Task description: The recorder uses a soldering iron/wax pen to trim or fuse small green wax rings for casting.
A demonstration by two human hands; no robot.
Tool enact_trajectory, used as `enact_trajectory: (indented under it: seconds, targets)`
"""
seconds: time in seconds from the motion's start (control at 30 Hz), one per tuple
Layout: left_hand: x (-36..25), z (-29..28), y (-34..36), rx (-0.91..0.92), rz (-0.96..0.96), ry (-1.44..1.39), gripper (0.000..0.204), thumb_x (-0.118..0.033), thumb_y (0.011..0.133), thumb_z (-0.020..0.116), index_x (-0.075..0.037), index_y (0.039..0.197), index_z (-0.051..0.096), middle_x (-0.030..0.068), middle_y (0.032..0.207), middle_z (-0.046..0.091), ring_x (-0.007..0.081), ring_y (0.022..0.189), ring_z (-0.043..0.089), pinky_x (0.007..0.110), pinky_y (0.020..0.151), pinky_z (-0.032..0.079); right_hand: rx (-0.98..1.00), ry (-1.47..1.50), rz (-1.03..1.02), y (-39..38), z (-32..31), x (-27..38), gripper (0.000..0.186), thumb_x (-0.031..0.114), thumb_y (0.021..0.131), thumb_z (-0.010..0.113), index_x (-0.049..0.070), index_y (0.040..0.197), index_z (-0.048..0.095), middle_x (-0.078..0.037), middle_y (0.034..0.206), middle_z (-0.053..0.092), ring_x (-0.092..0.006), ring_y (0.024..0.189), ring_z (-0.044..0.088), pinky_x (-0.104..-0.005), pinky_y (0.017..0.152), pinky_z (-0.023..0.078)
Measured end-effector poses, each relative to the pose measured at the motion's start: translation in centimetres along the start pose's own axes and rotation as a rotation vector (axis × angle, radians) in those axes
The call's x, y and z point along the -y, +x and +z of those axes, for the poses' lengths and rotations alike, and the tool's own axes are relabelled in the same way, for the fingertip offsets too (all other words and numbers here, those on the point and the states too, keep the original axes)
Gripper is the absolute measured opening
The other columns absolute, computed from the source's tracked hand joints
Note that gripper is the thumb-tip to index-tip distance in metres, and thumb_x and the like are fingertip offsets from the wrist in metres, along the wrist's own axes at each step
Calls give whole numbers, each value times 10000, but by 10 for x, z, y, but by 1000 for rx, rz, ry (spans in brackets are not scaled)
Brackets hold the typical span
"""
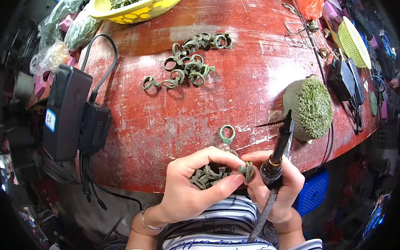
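Note:
My left hand (195, 183) pinches a small green ring piece (247, 171) at the lower center, with a pile of similar dull green pieces (204, 179) beside its curled fingers. My right hand (282, 191) grips a black pen-like tool (277, 153) with a grey cord, its fingertips also at that ring piece. The tool points up toward a rough green cylindrical block (312, 107) on the right of the table. A single green ring (226, 134) lies just above my hands, and several more rings (195, 78) lie in a loose cluster farther back.
The red worn table (132, 135) holds a black device (64, 114) with cables at left, a yellow basket (133, 15) of pieces at back, plastic bags (79, 32), a black adapter (344, 82) and a pale yellow basket (355, 42) at right. A blue perforated object (311, 192) sits below.

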State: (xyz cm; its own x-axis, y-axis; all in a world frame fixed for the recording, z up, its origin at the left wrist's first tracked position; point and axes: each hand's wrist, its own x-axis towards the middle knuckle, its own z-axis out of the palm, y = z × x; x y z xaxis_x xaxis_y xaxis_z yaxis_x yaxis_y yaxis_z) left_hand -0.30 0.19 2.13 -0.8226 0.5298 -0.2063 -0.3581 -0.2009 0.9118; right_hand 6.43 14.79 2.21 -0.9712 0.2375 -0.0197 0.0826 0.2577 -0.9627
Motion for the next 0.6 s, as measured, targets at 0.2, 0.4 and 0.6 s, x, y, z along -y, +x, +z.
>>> enact_trajectory:
  seconds: [0.2,0.4,0.6]
  targets:
    - [7,-1,3,35,85,79,160,1,753,646,68,885,587,118,849,598,90,621,553,194,534,435,-2,-137,-147,1,-3,-2,346,-19,714,665,-21,1043,558,-133,825,626,-202,703,632,-260,623,486]
    - [12,-2,-2,-80,176,246,169,10,726,674,35,880,607,112,855,613,116,705,581,224,628,462,-120,-308,-165,-5,-5,-6,399,20,707,698,-7,1079,557,-112,792,618,-159,596,607,-244,539,473]
    - [24,-5,0,-189,342,392,210,32,680,705,5,871,623,110,853,631,161,763,617,263,689,489,-123,-396,-139,-27,-16,-22,445,296,758,699,-20,1038,555,-92,709,583,-147,480,544,-225,454,424]
